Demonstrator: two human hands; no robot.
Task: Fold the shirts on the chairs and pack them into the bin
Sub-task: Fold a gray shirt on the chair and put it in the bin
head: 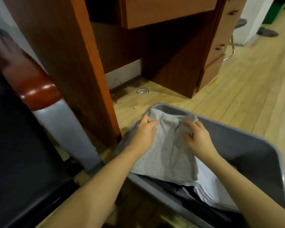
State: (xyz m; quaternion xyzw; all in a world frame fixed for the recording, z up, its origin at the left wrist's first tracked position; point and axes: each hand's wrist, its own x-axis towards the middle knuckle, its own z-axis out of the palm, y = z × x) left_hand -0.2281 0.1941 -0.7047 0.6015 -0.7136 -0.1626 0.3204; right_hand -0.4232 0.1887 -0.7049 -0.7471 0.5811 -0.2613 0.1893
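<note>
A folded light grey shirt [164, 150] hangs over the far left part of the grey bin [247, 142], its left edge draped across the rim. My left hand [144, 130] pinches the shirt's upper left corner. My right hand [198, 136] grips a bunched fold at the upper right. Under the grey shirt, inside the bin, lie a folded white garment [211, 183] and a dark one [176, 191].
A wooden desk [76, 51] with a drawer unit stands just beyond the bin. At my left is a chair [39, 94] with a red-brown armrest, grey metal leg and black seat. Pale wooden floor [247, 89] spreads to the right, with a chair leg farther back.
</note>
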